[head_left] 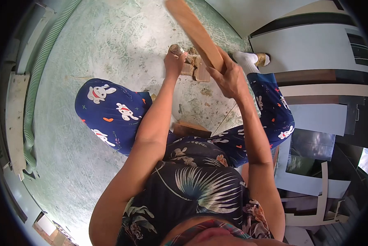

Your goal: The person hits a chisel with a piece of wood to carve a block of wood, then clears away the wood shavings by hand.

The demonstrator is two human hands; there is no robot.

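Observation:
My right hand is wrapped round the lower end of a long flat wooden bar, which slants up and to the left. On the floor in front of me, my left hand is closed round a tool with a round, worn metal top; its lower part is hard to make out. Just right of that hand lie wooden blocks with a rough gap and loose brown crumbs between them. The raised bar does not touch the round top.
A small wooden block lies between my legs. At the left runs a ribbed green hose. Flat panels and boards are stacked at the right. A white-socked foot is beyond my right hand.

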